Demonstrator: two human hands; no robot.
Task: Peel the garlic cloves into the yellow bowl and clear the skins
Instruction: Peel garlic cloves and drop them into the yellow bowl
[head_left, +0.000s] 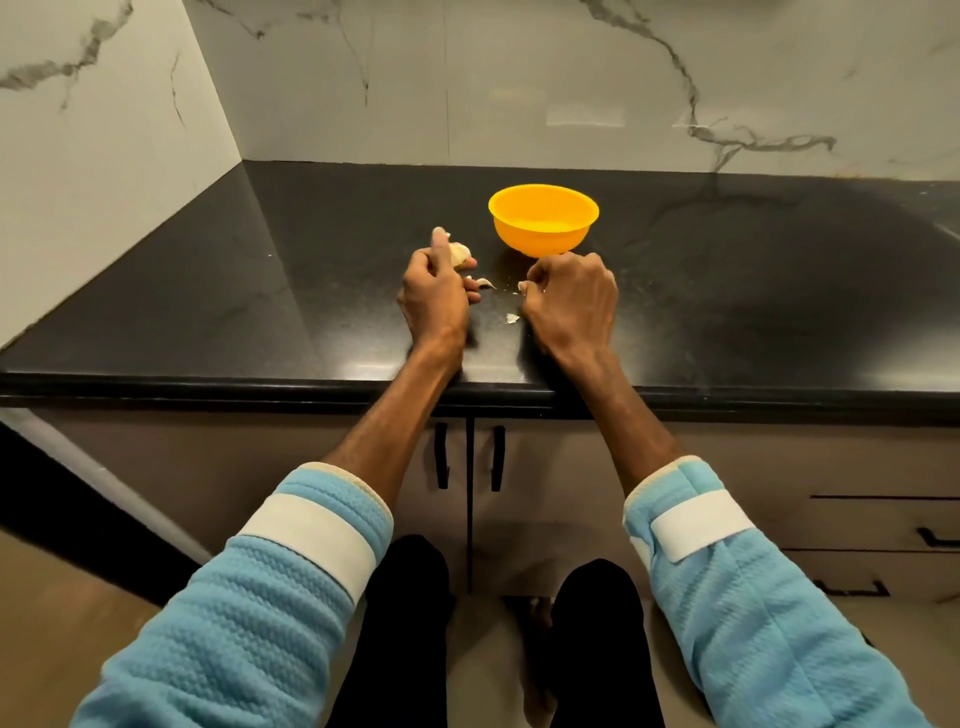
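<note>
Blue quilted sleeves (249, 597) with white straps fill the bottom of the view, and two bare forearms reach forward over the edge of a black countertop (260, 291). The left hand (434, 296) has its fingers curled round a pale piece of garlic (460, 253), thumb raised beside it, just left of the bowl. The right hand (569, 299) rests knuckles-up on the counter with its fingers curled under; a small white scrap (522, 286) sits at its fingertips, but it cannot be told whether the hand pinches it or only touches it. Two more skin flakes (484, 283) lie on the counter between the hands. This looks like the middle of the peeling step, with skin coming away from the garlic. The next move probably calls for the right fingers to return to the garlic and strip more skin, or, if the clove is bare, to drop it in the bowl. Just beyond the right hand stands the yellow bowl (540, 239), upright; the part of its inside that shows is plain yellow, and no clove can be made out there. Behind it rises a marbled white wall (519, 78).
</note>
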